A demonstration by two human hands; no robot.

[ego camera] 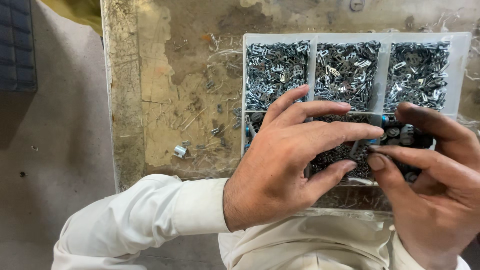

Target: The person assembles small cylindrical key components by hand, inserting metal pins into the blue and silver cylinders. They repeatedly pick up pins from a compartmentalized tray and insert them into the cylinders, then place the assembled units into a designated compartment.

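- The left hand [282, 165] reaches in from a white sleeve [140, 220] and hovers over the near row of a white plastic compartment tray [462, 75]; its fingers [320, 107] are stretched forward and slightly spread, thumb low, pinching a small dark metal piece [361, 148] at the tips.
- The right hand [435, 185] comes in from the lower right edge; its thumb and forefinger meet the same small dark metal piece from the other side, so the two hands' fingertips touch or nearly touch around it; the remaining fingers curl loosely.
- The piece sits just above the middle near compartment, which holds dark small parts [330, 157]; its exact shape is too small to tell.
- The tray's far row has three compartments heaped with shiny silver metal clips [345, 70]; all three are full.
- The near right compartment holds round grey parts [395, 132] with a few blue bits, mostly hidden under the right hand.
- The tray rests on a worn, stained workbench [165, 100]; loose clips and wire scraps lie scattered beside the tray's left wall; one bent silver bracket [180, 151] lies alone nearer the bench's left edge.
- A grey concrete floor [55, 150] shows left of the bench.
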